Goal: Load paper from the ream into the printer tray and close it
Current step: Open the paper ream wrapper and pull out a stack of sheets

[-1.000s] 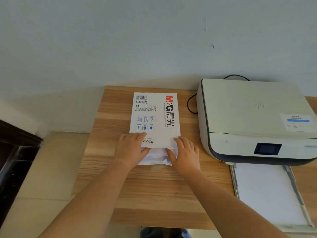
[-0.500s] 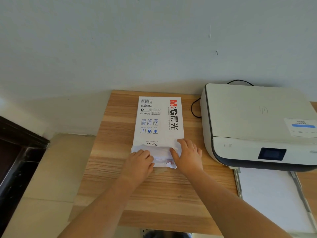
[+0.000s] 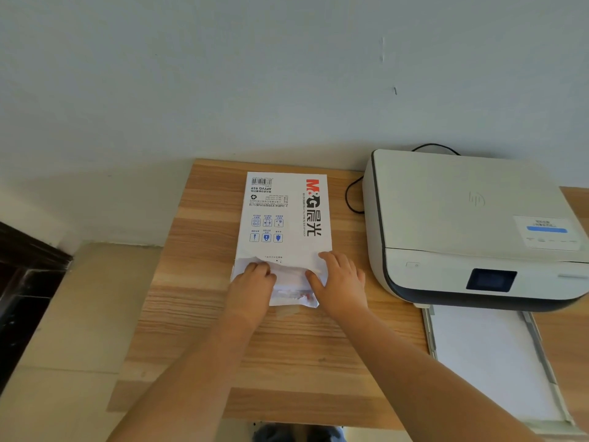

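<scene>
A white paper ream (image 3: 285, 215) with red and black print lies flat on the wooden table, its torn-open near end crumpled. My left hand (image 3: 253, 287) grips the wrapper at the near left corner. My right hand (image 3: 339, 282) presses and pinches the wrapper at the near right corner. To the right stands a white printer (image 3: 462, 218) with a dark screen. Its paper tray (image 3: 535, 336) is pulled out toward me, white inside.
The wooden table (image 3: 197, 314) meets a pale wall at the back. A black cable (image 3: 352, 194) loops between ream and printer. Left of the table are a light floor and a dark furniture piece (image 3: 22, 291).
My left hand slid back from the top of the ream to its near edge and closed on the wrapper, which is now more crumpled. The view shifted slightly.
</scene>
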`<state>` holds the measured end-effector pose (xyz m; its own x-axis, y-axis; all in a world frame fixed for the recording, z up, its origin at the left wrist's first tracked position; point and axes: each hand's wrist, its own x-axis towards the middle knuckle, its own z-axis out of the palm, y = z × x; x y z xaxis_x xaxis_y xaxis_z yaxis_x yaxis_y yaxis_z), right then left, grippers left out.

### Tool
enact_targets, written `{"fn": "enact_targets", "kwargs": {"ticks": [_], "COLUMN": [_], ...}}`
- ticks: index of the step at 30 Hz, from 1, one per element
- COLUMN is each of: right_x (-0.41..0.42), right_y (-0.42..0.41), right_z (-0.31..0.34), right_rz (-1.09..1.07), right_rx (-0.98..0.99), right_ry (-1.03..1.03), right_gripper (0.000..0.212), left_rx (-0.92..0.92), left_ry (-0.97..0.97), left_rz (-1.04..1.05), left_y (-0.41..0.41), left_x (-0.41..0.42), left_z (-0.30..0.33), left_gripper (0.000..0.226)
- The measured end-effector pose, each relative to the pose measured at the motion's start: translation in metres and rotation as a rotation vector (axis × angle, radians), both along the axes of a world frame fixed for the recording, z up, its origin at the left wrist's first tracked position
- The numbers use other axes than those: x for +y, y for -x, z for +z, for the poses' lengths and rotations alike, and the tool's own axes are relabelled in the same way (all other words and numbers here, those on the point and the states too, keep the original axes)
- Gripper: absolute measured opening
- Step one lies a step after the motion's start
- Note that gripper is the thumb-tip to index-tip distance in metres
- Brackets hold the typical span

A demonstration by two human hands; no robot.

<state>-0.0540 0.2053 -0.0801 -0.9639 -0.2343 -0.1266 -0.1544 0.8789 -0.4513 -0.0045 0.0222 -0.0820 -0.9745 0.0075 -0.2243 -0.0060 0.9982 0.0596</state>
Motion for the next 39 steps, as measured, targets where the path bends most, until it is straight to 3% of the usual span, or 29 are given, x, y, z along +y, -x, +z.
{"fn": "enact_targets", "kwargs": {"ticks": [12,15,19,31,39], "right_x": [0.001,0.002,0.004,0.022,0.033], "right_y": [-0.002,-0.003,-0.003,-0.013,-0.023], "right_z": [-0.001,-0.002,-0.002,-0.003,0.002], "right_rz": [0.0,0.002,0.02,0.116,0.078], "right_rx": [-0.008,-0.007,-0.002,0.021,-0.104], "right_ry": [0.024,0.027,0.035,-0.023,0.032], "right_gripper": [0.049,0.049,0.05,0.061,0.065], "left_rx": [-0.075,0.001,0.051,0.027,0.049], "left_ry": [0.11,0.084,0.087,0.007,-0.008], "left_rz": [-0.065,-0.098,-0.17,-0.165,-0.179], "left_y": [0.001,-0.001,-0.003,-0.024,-0.041], "left_x": [0.002,0.002,-0.001,-0.003,-0.003], "left_z": [0.01,0.01,0.004,0.005,0.001], "left_gripper": [0.032,0.025,0.043,0.05,0.055]}}
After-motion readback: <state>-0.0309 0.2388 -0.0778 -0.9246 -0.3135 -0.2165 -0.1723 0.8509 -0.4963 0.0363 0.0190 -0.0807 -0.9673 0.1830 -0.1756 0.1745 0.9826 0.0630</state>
